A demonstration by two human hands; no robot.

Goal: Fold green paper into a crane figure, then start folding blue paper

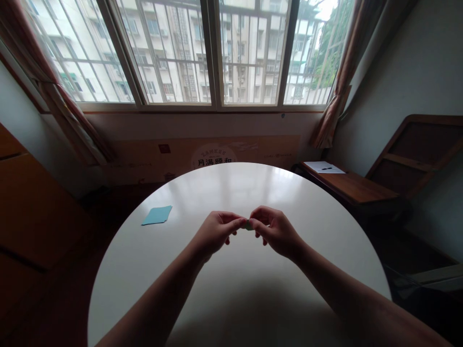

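Note:
Between my two hands, a little above the white table, is a small folded piece of green paper (249,225). My left hand (219,230) pinches its left side between thumb and index finger. On the other side, my right hand (274,228) pinches it the same way. Most of the paper is covered by my fingertips, so its folded shape is hard to make out. A small stack of square light-blue paper (156,215) lies on the table to the left of my hands.
The round white table (144,284) fills the middle of the view. At the right is a wooden chair (361,185) bearing white paper (318,166) and a dark pen (327,168). A long printed box (144,154) stands beyond the table, below the barred window.

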